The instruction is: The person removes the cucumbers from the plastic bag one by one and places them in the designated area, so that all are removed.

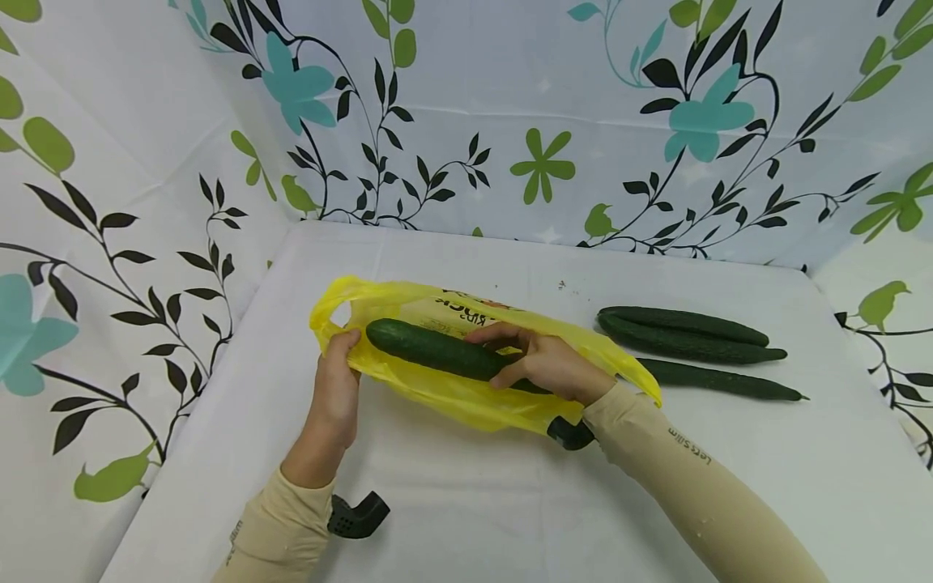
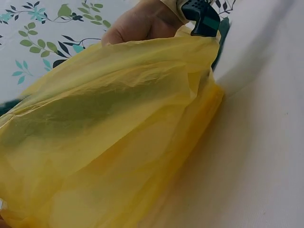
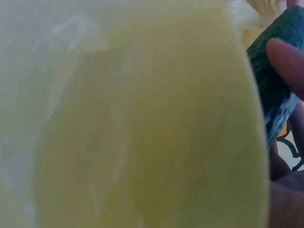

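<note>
A yellow plastic bag (image 1: 430, 391) lies on its side with its mouth spread toward me. My left hand (image 1: 337, 401) holds the bag's left end, just by the handle hole. A dark green cucumber (image 1: 426, 346) lies slantwise in the bag's mouth. The fingers and thumb of my right hand (image 1: 543, 362) grip it near its right end, which is partly covered by that hand. Through the bag (image 2: 118, 156) in the left wrist view a dark long shape shows. The right wrist view is mostly blocked by yellow film, with the gripped cucumber (image 3: 268, 76) at its right edge.
Several more cucumbers are on the right of the white table (image 1: 452, 510): two side by side (image 1: 688, 340), and a thinner one (image 1: 722, 379) nearer me, its left end behind the bag. A patterned curtain (image 1: 466, 97) hangs behind. Black wrist devices (image 1: 357, 516) are on both forearms.
</note>
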